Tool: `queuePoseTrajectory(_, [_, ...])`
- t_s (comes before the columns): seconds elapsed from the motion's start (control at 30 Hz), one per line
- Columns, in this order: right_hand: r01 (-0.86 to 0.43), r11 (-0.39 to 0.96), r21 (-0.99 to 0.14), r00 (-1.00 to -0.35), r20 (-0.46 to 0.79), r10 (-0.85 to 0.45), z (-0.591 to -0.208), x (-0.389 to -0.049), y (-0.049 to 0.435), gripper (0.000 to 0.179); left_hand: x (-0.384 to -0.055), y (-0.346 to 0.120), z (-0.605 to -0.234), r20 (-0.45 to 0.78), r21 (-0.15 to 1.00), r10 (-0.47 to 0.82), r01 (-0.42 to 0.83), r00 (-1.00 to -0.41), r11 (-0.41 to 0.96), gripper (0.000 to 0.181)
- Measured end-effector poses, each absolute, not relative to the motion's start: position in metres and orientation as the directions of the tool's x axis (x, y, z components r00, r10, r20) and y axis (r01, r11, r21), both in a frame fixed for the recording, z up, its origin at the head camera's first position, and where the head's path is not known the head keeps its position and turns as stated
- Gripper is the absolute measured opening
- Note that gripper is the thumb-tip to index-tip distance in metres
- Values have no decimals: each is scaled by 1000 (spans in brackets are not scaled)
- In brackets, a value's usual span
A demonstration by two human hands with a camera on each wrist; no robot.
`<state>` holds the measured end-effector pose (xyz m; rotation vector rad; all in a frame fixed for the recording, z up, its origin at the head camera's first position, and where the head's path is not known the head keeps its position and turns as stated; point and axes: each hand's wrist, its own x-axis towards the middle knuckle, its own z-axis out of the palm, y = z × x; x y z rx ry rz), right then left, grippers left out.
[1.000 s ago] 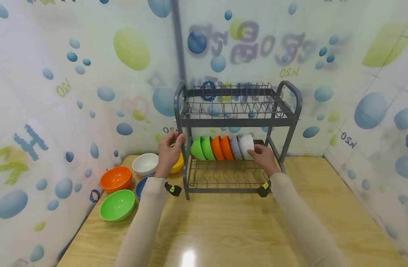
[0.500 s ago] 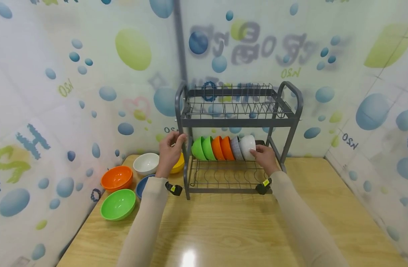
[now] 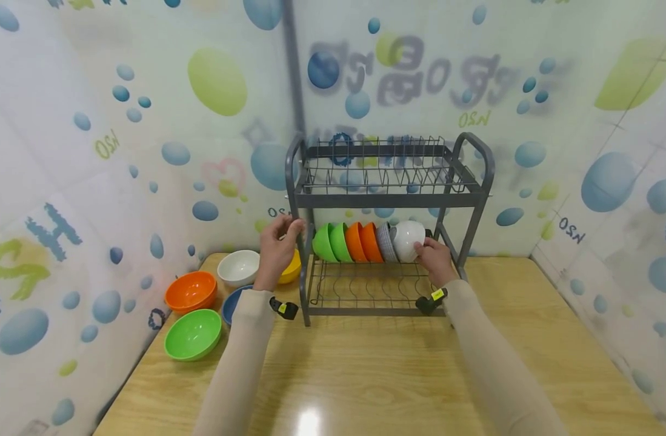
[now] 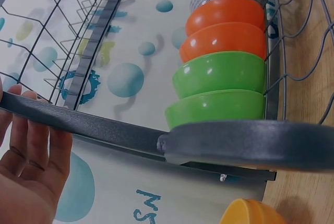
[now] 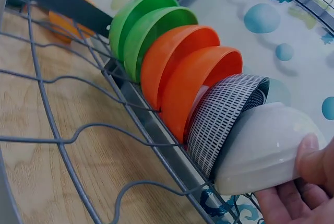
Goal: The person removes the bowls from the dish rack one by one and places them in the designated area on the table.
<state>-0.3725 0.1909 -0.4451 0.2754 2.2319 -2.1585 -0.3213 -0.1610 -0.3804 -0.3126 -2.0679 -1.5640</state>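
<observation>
A dark grey two-tier dish rack [image 3: 389, 200] carries a row of bowls on its lower tier. My right hand [image 3: 436, 257] pinches the white bowl [image 5: 271, 148] at the row's right end, thumb on its outside and fingers under the rim. That bowl is tilted, its outside facing me, against a grey-and-white patterned bowl [image 5: 224, 117]. Further left stand two orange bowls [image 3: 356, 242] and two green bowls [image 3: 323, 243]. My left hand [image 3: 275, 249] holds the rack's left upright [image 4: 94, 126]; in the left wrist view its fingers pass behind that bar.
Left of the rack, on the wooden table [image 3: 365, 375], sit an orange bowl [image 3: 191, 292], a green bowl [image 3: 193, 335], a white bowl [image 3: 238, 268], a partly hidden blue bowl [image 3: 232, 303] and a yellow bowl [image 3: 292, 269]. Patterned walls [image 3: 147, 151] enclose the table.
My right hand has shifted slightly right, and the white bowl has turned so that more of its outside faces me. The left hand stays at the rack's upright.
</observation>
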Motion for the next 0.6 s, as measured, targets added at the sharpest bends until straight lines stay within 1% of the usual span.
queuePoseTrajectory(0.17, [130, 22, -991, -989, -128, 77, -442, -371, 193, 51, -320, -160, -379, 530, 828, -129, 478, -838, 294, 32])
queuePoseTrajectory(0.4, [58, 3, -998, -995, -58, 76, -432, -365, 194, 52, -320, -160, -379, 529, 828, -133, 477, -838, 295, 34])
queuePoseTrajectory(0.6, [39, 55, -998, -991, -32, 129, -423, -360, 194, 49, -321, -159, -380, 529, 830, -138, 476, -837, 293, 34])
